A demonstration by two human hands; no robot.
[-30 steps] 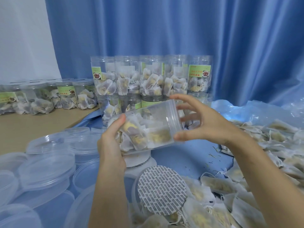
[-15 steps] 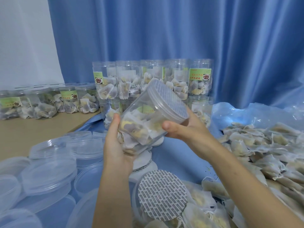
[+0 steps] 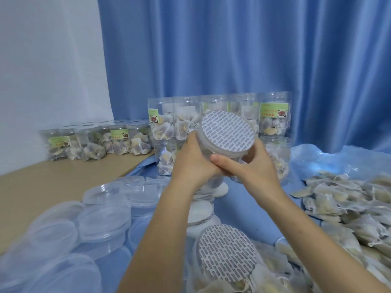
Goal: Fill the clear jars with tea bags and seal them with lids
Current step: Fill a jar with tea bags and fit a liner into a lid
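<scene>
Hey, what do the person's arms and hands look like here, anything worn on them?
Both forearms are bare up to the frame's edge: no sleeves, gloves, watch or bracelets show. The left hand and right hand show no rings on the visible fingers. A small dark mark sits on the left hand near the knuckles; what it is cannot be told.

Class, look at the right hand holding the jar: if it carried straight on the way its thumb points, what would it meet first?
Probably the left hand. The right hand has its thumb aimed leftward across the jar, nearly at the left hand's fingers already; depth is uncertain.
</scene>
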